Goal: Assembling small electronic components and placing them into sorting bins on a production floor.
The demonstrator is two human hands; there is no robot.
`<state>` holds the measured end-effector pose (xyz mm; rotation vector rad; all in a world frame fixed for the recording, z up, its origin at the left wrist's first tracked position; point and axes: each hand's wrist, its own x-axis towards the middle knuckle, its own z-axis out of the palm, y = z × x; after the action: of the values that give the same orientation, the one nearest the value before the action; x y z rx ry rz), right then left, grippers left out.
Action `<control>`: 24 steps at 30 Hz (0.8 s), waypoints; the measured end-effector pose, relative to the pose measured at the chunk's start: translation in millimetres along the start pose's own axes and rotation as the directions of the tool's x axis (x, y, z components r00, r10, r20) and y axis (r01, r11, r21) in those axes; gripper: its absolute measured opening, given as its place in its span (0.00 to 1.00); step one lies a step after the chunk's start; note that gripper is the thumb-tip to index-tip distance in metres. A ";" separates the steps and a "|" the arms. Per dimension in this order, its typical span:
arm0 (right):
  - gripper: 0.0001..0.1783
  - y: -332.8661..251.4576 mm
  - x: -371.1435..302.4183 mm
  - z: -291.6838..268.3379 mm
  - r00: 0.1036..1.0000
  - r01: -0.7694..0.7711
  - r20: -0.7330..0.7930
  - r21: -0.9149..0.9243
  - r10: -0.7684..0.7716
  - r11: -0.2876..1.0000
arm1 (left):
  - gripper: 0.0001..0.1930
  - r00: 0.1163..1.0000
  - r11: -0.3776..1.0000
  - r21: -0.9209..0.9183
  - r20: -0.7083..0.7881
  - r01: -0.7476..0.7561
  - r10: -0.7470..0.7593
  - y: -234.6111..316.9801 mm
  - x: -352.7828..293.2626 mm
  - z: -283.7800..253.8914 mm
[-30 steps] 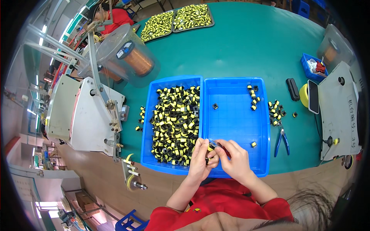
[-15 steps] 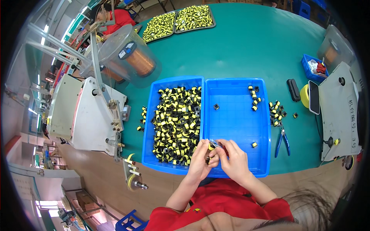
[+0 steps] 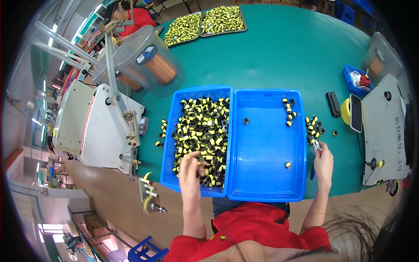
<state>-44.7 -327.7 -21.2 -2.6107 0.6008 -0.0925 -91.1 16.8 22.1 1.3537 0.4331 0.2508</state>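
My left hand [image 3: 190, 172] reaches into the left blue bin [image 3: 168, 174], its fingers parted and bent just above the heaped coils. These are small yellow-taped coils [image 3: 203, 126] on black bobbins, and whether one touches the fingertips is hard to see. Right of the other blue bin [image 3: 266, 187], my right hand [image 3: 323, 163] is closed around a pair of pliers [image 3: 317, 146] near their grey head. Part of a blue handle shows below the fingers; the palm hides the rest. A few coils lie in that right bin, including a single one [image 3: 288, 165] toward its near side.
More coils [image 3: 314, 129] lie on the green table [image 3: 262, 52] beside the right bin. A phone [image 3: 355, 113], a black case [image 3: 332, 104] and a white machine [image 3: 384, 131] stand right; another machine [image 3: 109, 131] and copper wire spools [image 3: 161, 65] left. Two full trays [image 3: 222, 21] sit far back.
My hands have parted from over the near edge of the bins. The left went left into the coil heap; the right went right and took hold of the pliers on the table.
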 end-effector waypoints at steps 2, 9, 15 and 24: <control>0.14 7.9 1.0 6.4 0.991 0.015 0.130 0.204 -0.043 0.979 | 0.11 0.995 0.984 0.166 -0.064 -0.070 0.082 0.3 6.1 -20.3; 0.21 26.8 -4.5 24.2 0.985 -0.009 -0.164 -0.317 -0.046 0.948 | 0.21 0.990 0.962 -0.235 0.038 0.141 -0.136 11.8 12.6 -49.6; 0.33 35.0 -12.9 22.2 0.990 -0.123 0.030 -0.319 0.139 0.940 | 0.24 0.912 0.812 -0.462 0.363 0.356 -0.193 2.6 9.6 -36.7; 0.26 15.2 -22.9 4.0 0.988 -0.120 -0.130 -0.288 0.086 0.950 | 0.26 0.872 0.900 -0.264 0.446 0.346 -0.204 4.0 -3.3 16.8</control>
<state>-70.8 -328.4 -30.8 -2.8697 0.8497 -0.1311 -86.4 1.4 29.1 0.9539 0.2134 -0.1967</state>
